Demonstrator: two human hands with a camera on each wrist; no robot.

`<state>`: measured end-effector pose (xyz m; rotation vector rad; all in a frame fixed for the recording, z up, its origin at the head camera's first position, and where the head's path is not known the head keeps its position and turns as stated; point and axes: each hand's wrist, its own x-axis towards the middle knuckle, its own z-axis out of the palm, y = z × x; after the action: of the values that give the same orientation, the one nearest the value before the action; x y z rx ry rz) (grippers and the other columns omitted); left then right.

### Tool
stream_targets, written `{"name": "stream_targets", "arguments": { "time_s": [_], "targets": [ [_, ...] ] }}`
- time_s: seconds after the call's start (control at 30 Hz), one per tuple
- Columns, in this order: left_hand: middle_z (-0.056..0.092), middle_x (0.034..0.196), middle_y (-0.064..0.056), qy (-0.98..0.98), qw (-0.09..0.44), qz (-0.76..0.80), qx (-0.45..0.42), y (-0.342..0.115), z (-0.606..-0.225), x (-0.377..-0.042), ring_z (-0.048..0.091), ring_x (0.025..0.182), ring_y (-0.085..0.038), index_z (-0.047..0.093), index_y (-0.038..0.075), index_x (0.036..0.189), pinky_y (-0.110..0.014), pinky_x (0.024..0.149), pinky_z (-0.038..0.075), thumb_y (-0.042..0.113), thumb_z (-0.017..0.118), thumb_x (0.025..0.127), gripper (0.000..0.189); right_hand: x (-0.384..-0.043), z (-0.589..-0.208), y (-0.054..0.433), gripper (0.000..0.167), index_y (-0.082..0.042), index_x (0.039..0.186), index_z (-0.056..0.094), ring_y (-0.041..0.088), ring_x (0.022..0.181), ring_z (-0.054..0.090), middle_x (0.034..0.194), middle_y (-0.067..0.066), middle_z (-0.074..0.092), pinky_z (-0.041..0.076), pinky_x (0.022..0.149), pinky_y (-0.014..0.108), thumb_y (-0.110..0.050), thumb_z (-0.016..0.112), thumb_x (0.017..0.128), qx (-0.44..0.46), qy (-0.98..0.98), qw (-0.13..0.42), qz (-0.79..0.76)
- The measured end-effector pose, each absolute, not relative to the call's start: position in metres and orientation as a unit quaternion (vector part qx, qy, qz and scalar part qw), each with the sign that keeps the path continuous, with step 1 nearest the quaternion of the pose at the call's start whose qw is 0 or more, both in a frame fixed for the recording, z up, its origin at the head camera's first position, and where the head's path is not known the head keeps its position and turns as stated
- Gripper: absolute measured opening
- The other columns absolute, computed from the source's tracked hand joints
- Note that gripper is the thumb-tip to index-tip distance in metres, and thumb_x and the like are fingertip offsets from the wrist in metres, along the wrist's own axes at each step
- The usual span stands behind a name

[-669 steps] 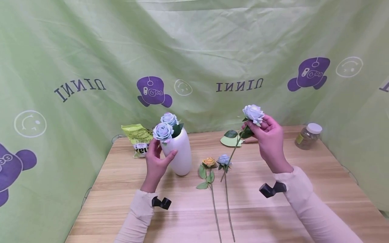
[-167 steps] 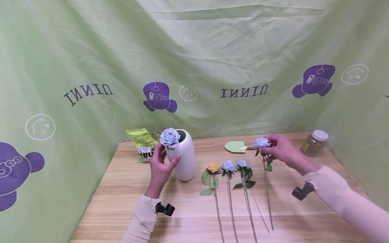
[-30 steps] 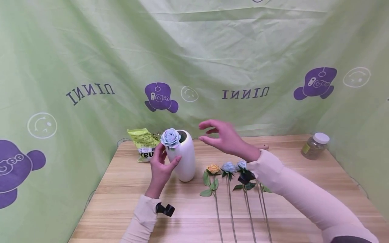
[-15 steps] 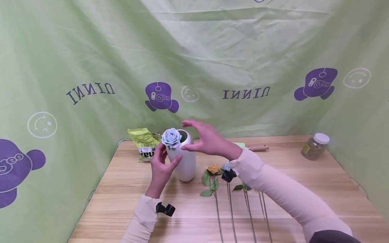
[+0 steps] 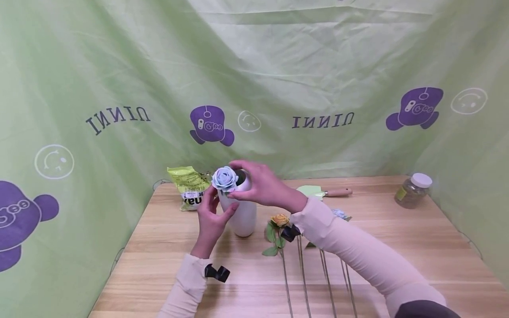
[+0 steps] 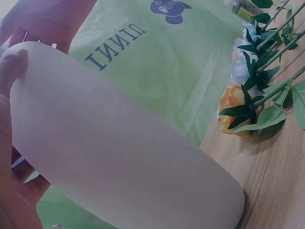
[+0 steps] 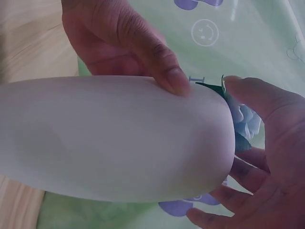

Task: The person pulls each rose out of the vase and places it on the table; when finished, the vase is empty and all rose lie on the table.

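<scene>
A white vase (image 5: 243, 220) stands on the wooden table, with one light blue rose (image 5: 225, 178) leaning out of its mouth on the left. My left hand (image 5: 210, 224) grips the vase's upper side, its thumb on the front. From the right, my right hand (image 5: 265, 185) reaches round the flower head at the rim. In the right wrist view its thumb touches a green leaf under the bloom (image 7: 245, 121), while the fingers are spread near the rim. The rose's stem is hidden inside the vase. Right of it lie an orange rose (image 5: 280, 220) and several blue ones, partly covered by the right sleeve.
A green printed bag (image 5: 187, 183) stands behind the left hand. A green trowel (image 5: 311, 191) with a wooden handle lies at the back. Towards the right back corner is a white-lidded jar (image 5: 412, 193). Green cloth (image 5: 318, 66) surrounds the table.
One more blue rose lies on the table and fewer are in the vase than 22 seconds ago. Over the last second my right hand moved left to the remaining rose. My left hand stayed on the vase.
</scene>
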<state>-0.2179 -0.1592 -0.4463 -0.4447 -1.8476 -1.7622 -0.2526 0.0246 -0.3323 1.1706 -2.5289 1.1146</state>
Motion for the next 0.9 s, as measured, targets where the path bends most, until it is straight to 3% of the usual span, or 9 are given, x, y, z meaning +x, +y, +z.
{"name": "stream_targets", "arguments": {
  "time_s": [0.1, 0.37, 0.9],
  "targets": [
    [0.054, 0.135, 0.0, -0.689, 0.272, -0.651, -0.165, -0.159, -0.445, -0.218, 0.053, 0.126, -0.018, 0.049, 0.001, 0.141, -0.021, 0.111, 0.048, -0.01, 0.079, 0.075, 0.073, -0.251, -0.332, 0.022, 0.073, -0.01, 0.139, 0.055, 0.02, 0.107, 0.065, 0.128, 0.007, 0.068, 0.058, 0.086, 0.028, -0.032, 0.087, 0.077, 0.384, -0.842, 0.073, 0.372],
    [0.055, 0.133, 0.0, -0.687, 0.28, -0.649, -0.172, -0.161, -0.447, -0.219, 0.054, 0.124, -0.017, 0.049, -0.001, 0.14, -0.021, 0.109, 0.049, -0.012, 0.078, 0.075, 0.072, -0.249, -0.334, 0.016, 0.069, -0.006, 0.136, 0.057, 0.025, 0.116, 0.062, 0.128, 0.009, 0.067, 0.055, 0.1, 0.039, -0.025, 0.087, 0.077, 0.392, -0.839, 0.095, 0.366],
    [0.055, 0.132, 0.001, -0.687, 0.279, -0.65, -0.167, -0.16, -0.447, -0.218, 0.054, 0.125, -0.017, 0.049, -0.004, 0.137, -0.022, 0.11, 0.049, -0.011, 0.079, 0.074, 0.07, -0.245, -0.336, 0.007, 0.059, -0.005, 0.133, 0.06, 0.027, 0.112, 0.065, 0.125, 0.012, 0.069, 0.057, 0.098, 0.039, -0.015, 0.084, 0.079, 0.357, -0.835, 0.104, 0.404]
  ]
}}
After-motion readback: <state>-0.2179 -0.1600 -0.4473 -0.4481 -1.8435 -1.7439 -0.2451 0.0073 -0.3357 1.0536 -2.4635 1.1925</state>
